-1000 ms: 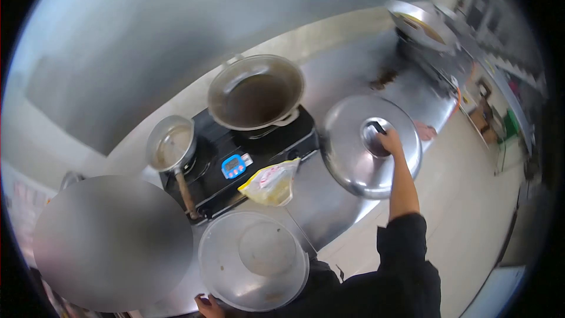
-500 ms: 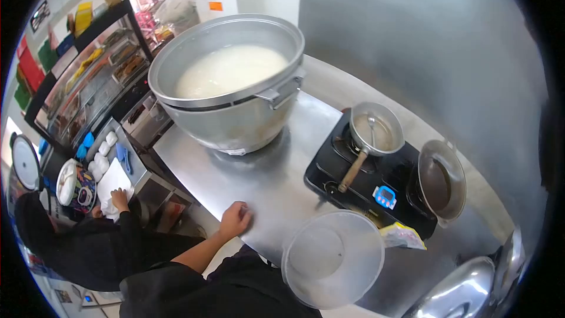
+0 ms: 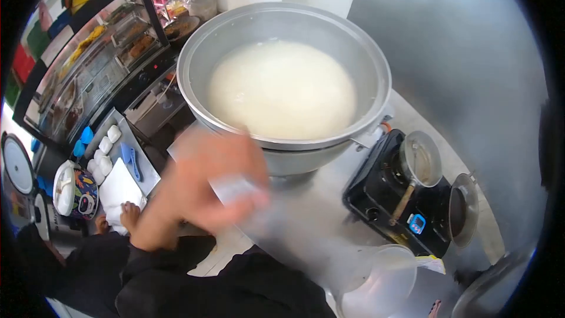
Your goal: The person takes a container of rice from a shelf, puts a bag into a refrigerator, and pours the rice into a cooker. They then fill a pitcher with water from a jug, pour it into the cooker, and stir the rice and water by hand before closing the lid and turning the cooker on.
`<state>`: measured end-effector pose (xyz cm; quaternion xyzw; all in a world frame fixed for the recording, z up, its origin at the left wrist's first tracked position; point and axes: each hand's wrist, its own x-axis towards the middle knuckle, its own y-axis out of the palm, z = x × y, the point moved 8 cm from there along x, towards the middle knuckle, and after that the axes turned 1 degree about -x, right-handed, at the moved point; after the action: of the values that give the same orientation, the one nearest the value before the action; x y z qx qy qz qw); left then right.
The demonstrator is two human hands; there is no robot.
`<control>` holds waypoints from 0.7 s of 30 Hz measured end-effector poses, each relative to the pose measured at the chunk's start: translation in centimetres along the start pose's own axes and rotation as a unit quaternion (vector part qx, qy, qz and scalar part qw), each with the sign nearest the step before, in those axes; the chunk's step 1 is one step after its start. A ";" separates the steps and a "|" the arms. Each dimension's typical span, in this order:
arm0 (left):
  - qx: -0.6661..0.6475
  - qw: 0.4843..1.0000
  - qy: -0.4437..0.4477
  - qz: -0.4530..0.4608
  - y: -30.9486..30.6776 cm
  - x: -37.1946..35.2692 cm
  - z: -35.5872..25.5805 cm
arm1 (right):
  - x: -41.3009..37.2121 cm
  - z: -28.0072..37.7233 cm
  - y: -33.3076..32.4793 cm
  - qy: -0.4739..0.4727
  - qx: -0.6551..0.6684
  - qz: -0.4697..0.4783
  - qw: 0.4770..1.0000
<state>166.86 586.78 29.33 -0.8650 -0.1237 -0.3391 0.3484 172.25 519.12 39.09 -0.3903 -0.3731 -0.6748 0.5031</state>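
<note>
My left hand (image 3: 206, 182) is raised in front of the large metal pot (image 3: 282, 147), smeared by motion. A pale grey patch shows between its thumb and fingers; I cannot tell if it is held. The pot holds milky white contents (image 3: 285, 91). A small skin-coloured patch, apparently the fingertips of my right hand (image 3: 434, 309), shows at the bottom edge, right of the translucent plastic container (image 3: 379, 285); contact is unclear. The container is blurred.
A black stove (image 3: 379, 200) carries a small saucepan (image 3: 421, 159), a pan (image 3: 464, 209) and a blue timer (image 3: 416, 224). A co-worker's hand (image 3: 130, 216) rests on white cloth (image 3: 120, 188) at the left, near a patterned pot (image 3: 76, 191).
My left hand has risen from the table edge to in front of the pot. The view has shifted, so the pot looks larger. The skin-coloured patch at the bottom has appeared.
</note>
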 end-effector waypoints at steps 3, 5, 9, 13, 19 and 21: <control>0.125 0.955 -0.175 0.202 -4.5 3.9 7.3 | 0.1 6.2 2.4 -0.103 0.168 -0.067 0.978; 0.200 0.866 -0.226 0.399 -4.1 3.6 13.2 | 0.1 10.9 3.4 -0.141 0.212 -0.063 0.965; 0.092 0.592 -0.307 0.739 0.8 -2.5 21.8 | -1.3 23.0 3.7 -0.128 0.124 -0.053 0.983; 0.083 0.495 -0.260 0.825 4.7 -7.1 26.6 | -1.9 28.0 5.4 -0.187 0.146 -0.034 0.971; 0.170 0.493 -0.167 0.837 8.3 -3.5 28.0 | -6.8 35.6 5.8 -0.217 0.143 0.003 0.966; 0.171 0.528 -0.170 0.814 9.7 -1.8 28.6 | -7.4 36.1 6.6 -0.209 0.207 0.003 0.956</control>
<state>184.23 599.43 8.01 -0.5561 0.5217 0.2726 0.5868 185.56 552.94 48.26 -0.4110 -0.6001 -0.4846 0.4858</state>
